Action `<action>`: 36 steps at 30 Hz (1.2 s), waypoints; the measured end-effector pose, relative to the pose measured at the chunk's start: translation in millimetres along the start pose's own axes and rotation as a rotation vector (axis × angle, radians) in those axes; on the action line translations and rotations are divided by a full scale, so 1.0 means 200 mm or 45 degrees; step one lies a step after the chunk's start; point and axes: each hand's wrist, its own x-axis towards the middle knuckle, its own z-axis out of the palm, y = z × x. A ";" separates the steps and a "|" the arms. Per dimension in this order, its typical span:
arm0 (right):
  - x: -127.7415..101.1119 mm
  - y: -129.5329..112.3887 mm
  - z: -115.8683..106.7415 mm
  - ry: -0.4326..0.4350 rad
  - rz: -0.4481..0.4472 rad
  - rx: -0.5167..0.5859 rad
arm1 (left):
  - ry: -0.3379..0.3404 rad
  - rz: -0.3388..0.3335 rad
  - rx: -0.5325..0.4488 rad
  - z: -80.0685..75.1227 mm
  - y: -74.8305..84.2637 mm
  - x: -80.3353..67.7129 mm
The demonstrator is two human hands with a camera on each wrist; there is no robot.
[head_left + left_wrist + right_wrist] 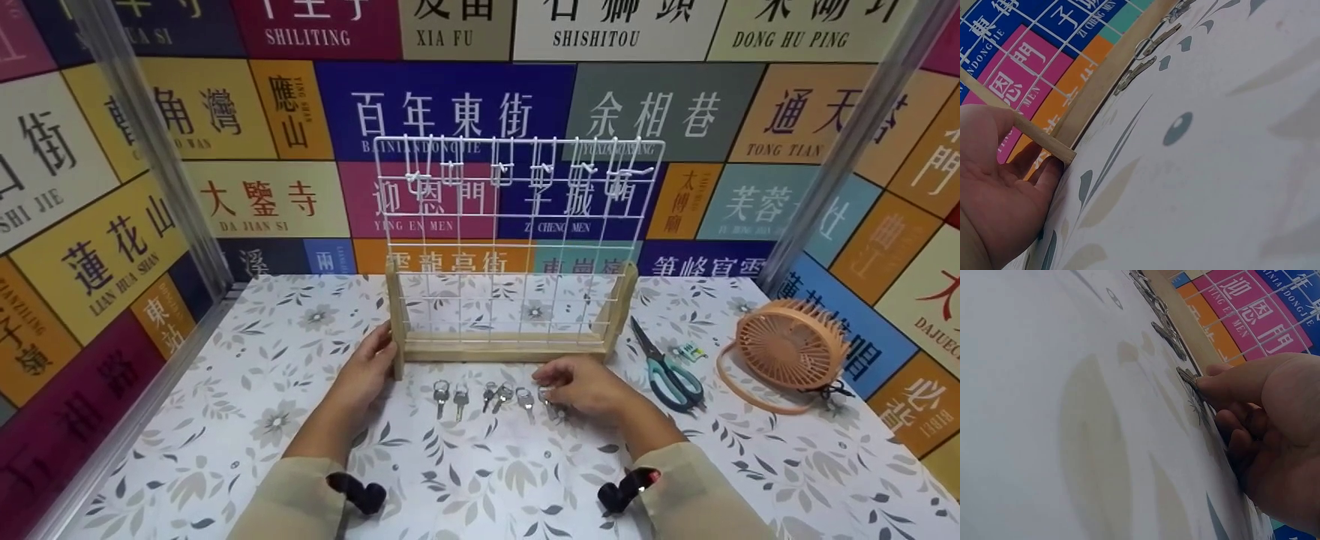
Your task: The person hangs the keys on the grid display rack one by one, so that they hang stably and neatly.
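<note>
A white wire grid rack (pixel 517 215) stands upright in a wooden stand (pixel 502 354), with several white hooks (pixel 541 177) hung near its top. My left hand (pixel 371 366) grips the stand's left foot (pixel 1050 143), thumb on one side and fingers behind. In front of the base lies a row of several small metal keys (pixel 441 399) with rings. At the row's right end, my right hand (pixel 585 386) pinches the last key (pixel 1188 376) by its ring, thumb on the near side. Its key blade stays close over the tabletop, and part of the ring is hidden by the thumb.
Teal-handled scissors (pixel 671 381) lie right of the stand, beside a small green-and-white packet (pixel 690 352). An orange fan (pixel 791 349) stands further right. The leaf-patterned tabletop (pixel 480 480) is bounded by sign-printed walls (pixel 450 97) and clear posts (pixel 847 142).
</note>
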 end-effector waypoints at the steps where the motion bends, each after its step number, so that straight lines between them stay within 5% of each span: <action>1: 0.00 0.00 0.00 -0.006 -0.010 -0.006 | -0.002 0.010 0.006 0.00 0.00 0.00; 11: 0.01 0.00 0.01 -0.035 -0.051 -0.104 | 0.004 0.010 0.016 0.00 0.00 0.00; 25: -0.02 -0.05 -0.01 -0.064 0.057 -0.190 | 0.009 -0.026 0.008 0.00 0.00 0.01; 36: -0.02 -0.06 -0.02 -0.121 -0.004 -0.266 | 0.017 0.050 0.107 -0.01 -0.01 0.01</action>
